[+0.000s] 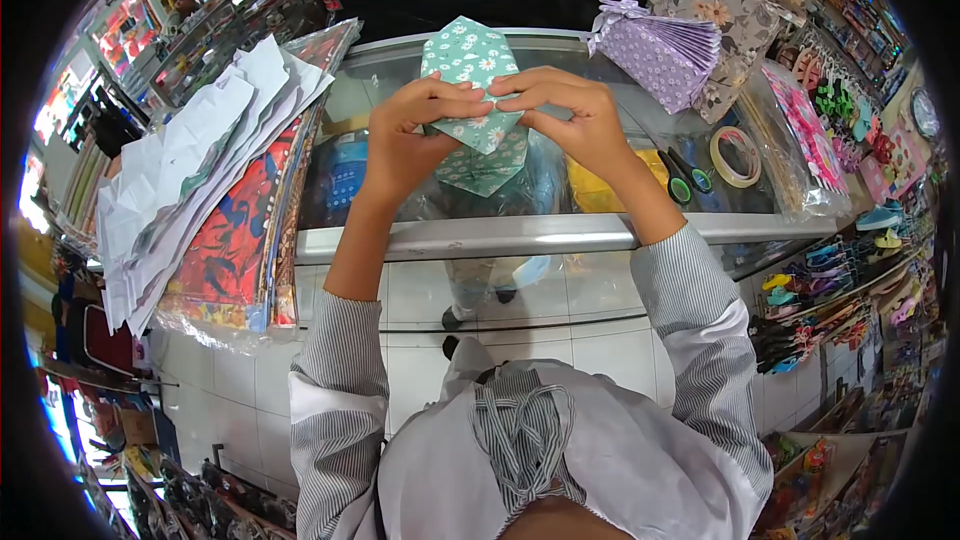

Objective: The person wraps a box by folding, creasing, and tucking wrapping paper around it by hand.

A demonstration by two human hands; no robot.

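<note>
A green package of daisy-print wrapping paper [466, 52], with pointed folded ends, is held above the glass counter. My left hand [418, 125] grips its left side, fingertips pressed near the middle of the lower part. From the right, my right hand [572, 112] pinches the paper, and the fingertips of both hands almost meet there. What the paper encloses, if anything, cannot be seen. A similar green shape just below looks like its reflection in the glass.
On the counter's right lie scissors [688, 178], a tape roll [736, 157] and a pleated purple paper package [660, 52], with a brown floral one [722, 15] behind. Crumpled white sheets [190, 160] top patterned wrapping paper [235, 230] at left. A metal edge [470, 238] runs along the front.
</note>
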